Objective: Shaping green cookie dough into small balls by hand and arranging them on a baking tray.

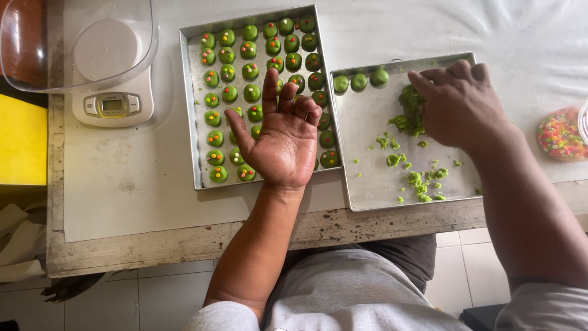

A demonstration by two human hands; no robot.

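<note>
My left hand [283, 135] hovers palm up over the near right part of a square metal tray [191, 122], fingers half curled, nothing in it. That tray holds several rows of green dough balls [228, 73] topped with coloured sprinkles. My right hand [459, 101] reaches into a second metal tray [373, 184] to the right, fingertips on a clump of green dough [409, 113]. Three plain green balls [359, 81] line that tray's far left edge, and green crumbs [422, 181] lie scattered near its front.
A white digital kitchen scale [112, 104] with a clear plastic bowl [79, 43] on it stands at the far left. A clear container of coloured sprinkles [560, 135] sits at the right edge. The worn table edge [184, 242] runs in front of me.
</note>
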